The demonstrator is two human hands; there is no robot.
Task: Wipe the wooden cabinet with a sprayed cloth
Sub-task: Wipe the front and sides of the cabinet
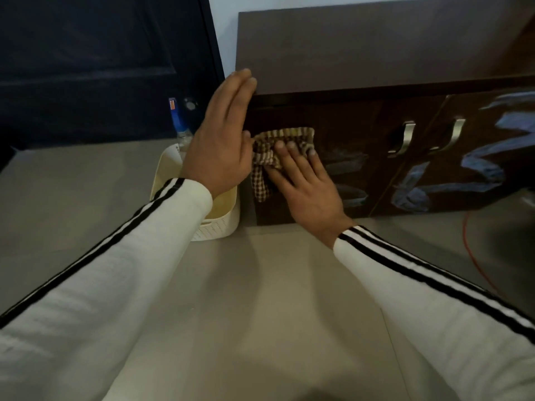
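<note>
grey tiled floor [260, 299], dark door [101, 59], white wall [223, 30]

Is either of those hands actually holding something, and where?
The right hand presses a checked cloth flat against the cabinet front, fingers spread over its middle. The left hand holds nothing.

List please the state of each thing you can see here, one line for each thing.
Left hand: open and flat, fingertips at the cabinet's top corner.
Right hand: flat, pressing the cloth against the cabinet front.
Checked cloth: bunched, one end hanging down.
Wooden cabinet: doors shut, front showing pale streaks.
Door handles: untouched.
Spray bottle: upright in the basket.
Cream basket: on the floor beside the cabinet.
</note>
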